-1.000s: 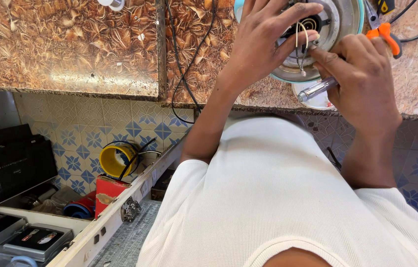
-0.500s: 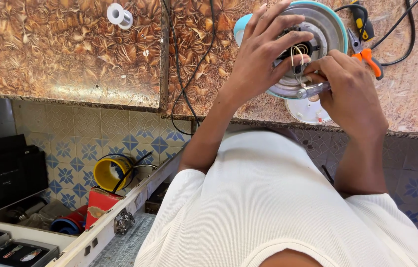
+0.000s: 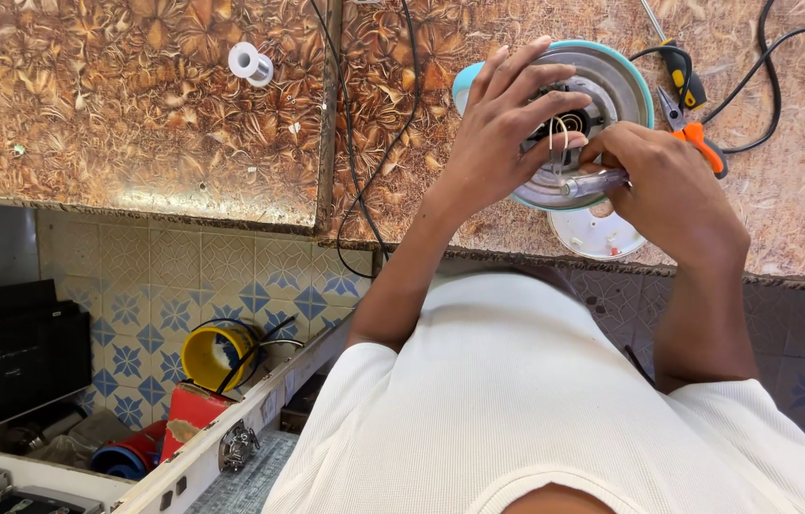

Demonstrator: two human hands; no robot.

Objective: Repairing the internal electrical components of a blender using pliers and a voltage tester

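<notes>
While the brown patterned bench (image 3: 136,105) fills the upper view, a round appliance base (image 3: 623,88) w/ teal rim & metal underside lies on it at upper right. Left hand (image 3: 502,133) rests on the base, fingers spread, palm pressing down, not closed around anything. Right hand (image 3: 664,186) is curled tight on a small clear-handled tool (image 3: 593,183), tip at the base's centre wiring. White round cover (image 3: 597,233) sits just below the base. Orange-handled pliers (image 3: 697,133) & a black-yellow screwdriver (image 3: 683,76) lie to the right; white spool (image 3: 250,63) well apart, left.
</notes>
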